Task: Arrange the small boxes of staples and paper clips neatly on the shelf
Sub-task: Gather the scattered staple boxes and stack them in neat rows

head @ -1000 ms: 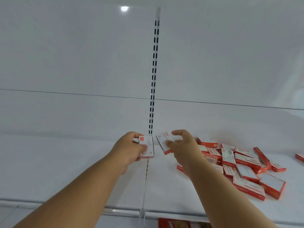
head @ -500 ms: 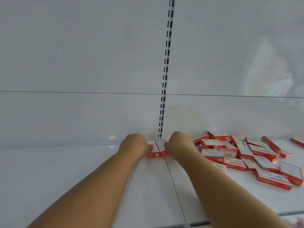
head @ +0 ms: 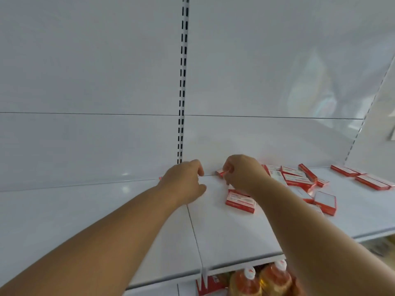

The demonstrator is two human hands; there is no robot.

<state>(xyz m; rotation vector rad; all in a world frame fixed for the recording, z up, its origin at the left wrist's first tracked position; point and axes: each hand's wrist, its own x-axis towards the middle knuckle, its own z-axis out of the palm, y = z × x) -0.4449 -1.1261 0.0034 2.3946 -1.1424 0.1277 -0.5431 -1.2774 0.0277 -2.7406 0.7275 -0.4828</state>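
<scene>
Right hand (head: 241, 174) reaches to the back of the white shelf (head: 224, 231), its fingers curled in a pinch around the end of one small red-and-white box (head: 220, 172), which sits against the rear wall just right of the slotted upright (head: 181, 103). Left hand (head: 183, 182) lies directly below the foot of that upright, loosely curled with the fingertips bent down toward the shelf; a sliver of red (head: 160, 178) peeks out at its left edge, but whether the hand grips anything cannot be told.

Right of the upright, the remaining boxes (head: 297, 178) lie scattered flat at odd angles, some overlapping, with one box (head: 240, 202) nearest the upright, just under the right wrist. A few more boxes (head: 363, 178) lie well apart, farthest from the upright. Beneath the shelf, bottles (head: 275, 278) with white caps show.

These boxes look like thin cardboard cartons: stiff enough to keep their shape, probably light for their size though denser than they appear if packed with staples, and likely to slide easily on the glossy shelf. A pinch across the short edges, thumb on one side and fingers on the other, should give good control; squeezing the broad faces risks denting the card.
</scene>
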